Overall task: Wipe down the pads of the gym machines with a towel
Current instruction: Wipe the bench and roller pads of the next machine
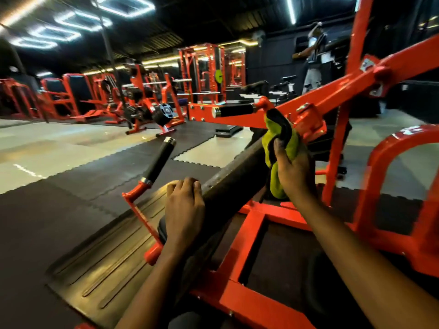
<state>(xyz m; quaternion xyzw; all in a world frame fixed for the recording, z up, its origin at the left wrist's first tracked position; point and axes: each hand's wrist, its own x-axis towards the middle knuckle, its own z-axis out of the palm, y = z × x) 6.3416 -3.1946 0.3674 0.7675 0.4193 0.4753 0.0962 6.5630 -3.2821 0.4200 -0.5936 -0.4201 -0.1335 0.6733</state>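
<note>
The right hand (294,173) grips the green-and-black towel (293,144), fingers (279,151) curled round it, and presses it against the far end of the long dark pad (235,169). The left hand (184,205) sits at the pad's near end, fingers curled over its edge.

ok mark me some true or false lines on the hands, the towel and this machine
1. The right hand grips a crumpled green and black towel. True.
2. The left hand holds a spray bottle. False: it rests on the long dark pad, with no bottle.
3. The towel lies against the pad. True.
4. The machine's steel frame is painted blue. False: it is red-orange.
5. Fingers wrap the black foam handle with chrome ends. False: neither hand touches it.
</note>
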